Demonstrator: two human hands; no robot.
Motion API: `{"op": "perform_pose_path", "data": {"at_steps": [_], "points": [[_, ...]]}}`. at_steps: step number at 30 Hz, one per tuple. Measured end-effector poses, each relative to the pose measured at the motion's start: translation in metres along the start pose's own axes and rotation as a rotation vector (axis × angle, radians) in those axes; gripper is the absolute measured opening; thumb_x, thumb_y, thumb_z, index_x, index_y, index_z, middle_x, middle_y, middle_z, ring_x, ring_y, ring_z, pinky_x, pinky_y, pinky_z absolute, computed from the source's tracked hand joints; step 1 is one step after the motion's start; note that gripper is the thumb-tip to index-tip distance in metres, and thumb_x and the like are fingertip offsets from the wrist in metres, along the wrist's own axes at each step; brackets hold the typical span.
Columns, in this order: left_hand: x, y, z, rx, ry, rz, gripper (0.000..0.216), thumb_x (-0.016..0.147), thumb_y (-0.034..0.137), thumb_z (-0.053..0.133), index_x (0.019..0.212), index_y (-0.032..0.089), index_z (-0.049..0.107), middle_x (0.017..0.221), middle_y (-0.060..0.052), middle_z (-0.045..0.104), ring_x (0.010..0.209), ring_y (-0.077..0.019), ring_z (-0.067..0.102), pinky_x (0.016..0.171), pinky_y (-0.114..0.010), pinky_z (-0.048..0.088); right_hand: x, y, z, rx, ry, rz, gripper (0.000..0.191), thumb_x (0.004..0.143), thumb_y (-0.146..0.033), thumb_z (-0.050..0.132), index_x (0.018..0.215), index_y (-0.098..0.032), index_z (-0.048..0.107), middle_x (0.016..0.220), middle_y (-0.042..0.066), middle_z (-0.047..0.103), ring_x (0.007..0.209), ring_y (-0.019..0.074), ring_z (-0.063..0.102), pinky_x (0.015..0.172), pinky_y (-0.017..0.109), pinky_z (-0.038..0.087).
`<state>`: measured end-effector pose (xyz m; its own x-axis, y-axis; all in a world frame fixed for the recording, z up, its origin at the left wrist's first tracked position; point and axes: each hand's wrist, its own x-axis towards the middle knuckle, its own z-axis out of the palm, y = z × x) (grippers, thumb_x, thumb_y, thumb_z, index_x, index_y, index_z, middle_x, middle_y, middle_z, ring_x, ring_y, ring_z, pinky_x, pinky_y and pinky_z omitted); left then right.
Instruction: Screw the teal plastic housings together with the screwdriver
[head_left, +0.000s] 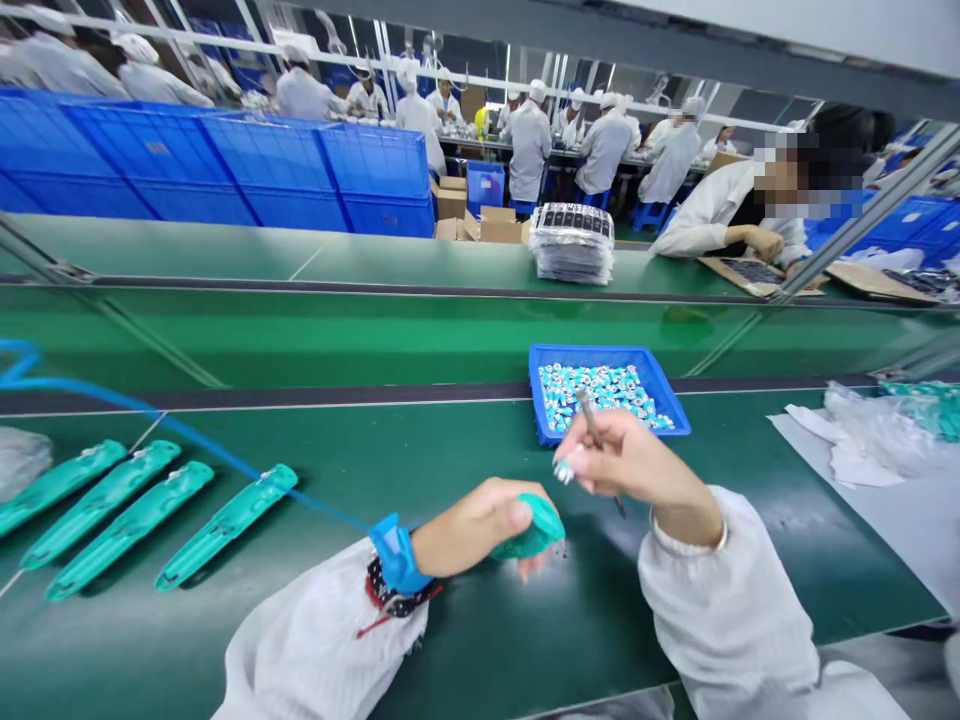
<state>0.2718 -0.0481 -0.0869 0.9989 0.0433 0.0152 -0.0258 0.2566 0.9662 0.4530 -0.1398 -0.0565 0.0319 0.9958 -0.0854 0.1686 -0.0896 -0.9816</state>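
Note:
My left hand (480, 525) is closed around a teal plastic shell (534, 528), whose rounded end faces right. A blue strap circles that wrist. My right hand (630, 455) pinches a small teal-and-white part (564, 468) at the fingertips. The same hand also keeps hold of a thin metal tool like tweezers (589, 418), pointing up and partly hidden by the fingers. Just beyond it stands a blue tray (534, 400) with many similar small parts (600, 392). Several long teal shells (225, 525) lie in a slanted row at the left.
A blue cord (195, 437) runs from the wrist strap to the left. Clear plastic bags (877, 430) and white sheets lie at the right. On the raised shelf sits a stack of bagged pieces (574, 245). A co-worker (720, 205) leans over the shelf; blue crates (277, 165) stand behind.

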Motion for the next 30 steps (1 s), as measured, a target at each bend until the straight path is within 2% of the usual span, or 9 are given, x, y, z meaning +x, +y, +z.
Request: {"op": "perform_pose_path", "data": {"at_steps": [2, 7, 11, 17, 21, 24, 27, 30], "points": [[-0.002, 0.002, 0.004, 0.056, -0.015, 0.025, 0.058, 0.076, 0.067, 0.047, 0.077, 0.009, 0.058, 0.063, -0.008, 0.059, 0.051, -0.0126, 0.054, 0.051, -0.024, 0.044, -0.007, -0.008, 0.016, 0.196, -0.124, -0.036, 0.026, 0.073, -0.038, 0.066, 0.076, -0.014, 0.057, 0.052, -0.004, 0.05, 0.04, 0.0036, 0.039, 0.036, 0.017, 0.027], [-0.005, 0.005, 0.006, 0.056, -0.016, -0.021, 0.06, 0.074, 0.068, 0.047, 0.078, 0.01, 0.059, 0.064, -0.007, 0.059, 0.052, -0.0134, 0.054, 0.052, -0.025, 0.045, -0.011, -0.008, 0.027, 0.321, -0.11, -0.059, 0.017, 0.073, -0.028, 0.069, 0.073, -0.014, 0.058, 0.058, -0.003, 0.055, 0.05, 0.005, 0.048, 0.046, 0.017, 0.037], [-0.004, 0.004, 0.003, 0.049, -0.011, -0.056, 0.061, 0.073, 0.07, 0.046, 0.078, 0.01, 0.058, 0.063, -0.007, 0.059, 0.05, -0.013, 0.056, 0.051, -0.024, 0.045, -0.015, -0.006, 0.024, 0.311, -0.144, -0.101, 0.014, 0.075, -0.026, 0.067, 0.08, -0.015, 0.061, 0.064, 0.0, 0.059, 0.055, 0.0071, 0.053, 0.048, 0.019, 0.04], [-0.004, 0.009, 0.002, -0.04, -0.139, -0.171, 0.059, 0.074, 0.07, 0.046, 0.069, 0.012, 0.058, 0.048, -0.004, 0.054, 0.037, -0.0119, 0.049, 0.039, -0.023, 0.041, -0.014, -0.006, 0.02, 0.153, -0.156, -0.137, 0.013, 0.074, -0.026, 0.068, 0.079, -0.014, 0.064, 0.066, -0.001, 0.054, 0.056, 0.0065, 0.046, 0.05, 0.019, 0.037], [-0.005, 0.01, 0.0, -0.076, -0.122, -0.19, 0.06, 0.074, 0.069, 0.046, 0.069, 0.011, 0.059, 0.048, -0.005, 0.055, 0.037, -0.0133, 0.05, 0.038, -0.024, 0.042, -0.011, -0.006, 0.019, 0.151, -0.18, -0.2, 0.012, 0.072, -0.024, 0.069, 0.076, -0.014, 0.064, 0.066, 0.0, 0.056, 0.056, 0.0064, 0.047, 0.05, 0.019, 0.038], [-0.005, 0.006, -0.004, -0.07, -0.131, -0.187, 0.063, 0.075, 0.07, 0.043, 0.072, 0.009, 0.061, 0.05, -0.007, 0.058, 0.038, -0.0136, 0.052, 0.036, -0.023, 0.04, -0.009, -0.005, 0.02, 0.18, -0.195, -0.183, 0.013, 0.072, -0.024, 0.069, 0.074, -0.014, 0.062, 0.067, 0.001, 0.058, 0.056, 0.0065, 0.049, 0.05, 0.018, 0.039], [-0.004, 0.002, -0.007, -0.039, -0.138, -0.179, 0.066, 0.075, 0.071, 0.041, 0.067, 0.009, 0.062, 0.048, -0.008, 0.057, 0.038, -0.0141, 0.053, 0.035, -0.022, 0.04, -0.008, -0.002, 0.021, 0.201, -0.2, -0.138, 0.017, 0.071, -0.028, 0.07, 0.074, -0.014, 0.061, 0.068, 0.001, 0.06, 0.058, 0.0078, 0.051, 0.052, 0.019, 0.04], [-0.003, -0.001, -0.01, -0.058, -0.154, -0.198, 0.067, 0.074, 0.072, 0.041, 0.067, 0.009, 0.062, 0.049, -0.009, 0.059, 0.037, -0.0144, 0.053, 0.033, -0.022, 0.04, -0.006, -0.001, 0.022, 0.18, -0.186, -0.131, 0.021, 0.07, -0.031, 0.071, 0.072, -0.015, 0.059, 0.066, 0.0, 0.056, 0.056, 0.0074, 0.047, 0.05, 0.02, 0.038]]}}
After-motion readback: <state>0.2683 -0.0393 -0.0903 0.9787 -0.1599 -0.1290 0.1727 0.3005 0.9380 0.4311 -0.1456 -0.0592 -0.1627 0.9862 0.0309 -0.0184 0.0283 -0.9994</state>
